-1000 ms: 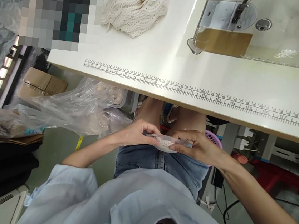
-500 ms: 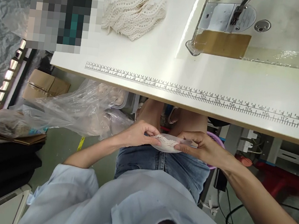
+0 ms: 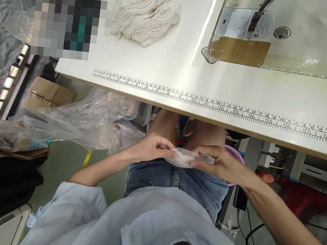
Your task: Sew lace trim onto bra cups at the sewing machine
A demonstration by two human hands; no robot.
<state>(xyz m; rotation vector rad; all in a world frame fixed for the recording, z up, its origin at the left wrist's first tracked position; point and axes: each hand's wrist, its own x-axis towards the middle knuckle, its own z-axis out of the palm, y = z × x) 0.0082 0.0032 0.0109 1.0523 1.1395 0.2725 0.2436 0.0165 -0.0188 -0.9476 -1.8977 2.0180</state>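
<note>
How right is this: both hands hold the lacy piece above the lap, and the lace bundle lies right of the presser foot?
Wrong side: the lace bundle lies left of the presser foot in the head view. The left hand and right hand do hold the lacy piece above the lap.

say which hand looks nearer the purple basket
The right hand, right beside the purple basket in view; the left hand, across the held white piece, looks farther off.

Tabletop (image 3: 164, 65) bright, I note from here; white glare streaks it, upper centre, and speckles the machine bed (image 3: 304, 48), upper right. Dimmer beneath. Red thing (image 3: 295, 192) at right soft; upper-left block (image 3: 66, 13) pixelated.
</note>
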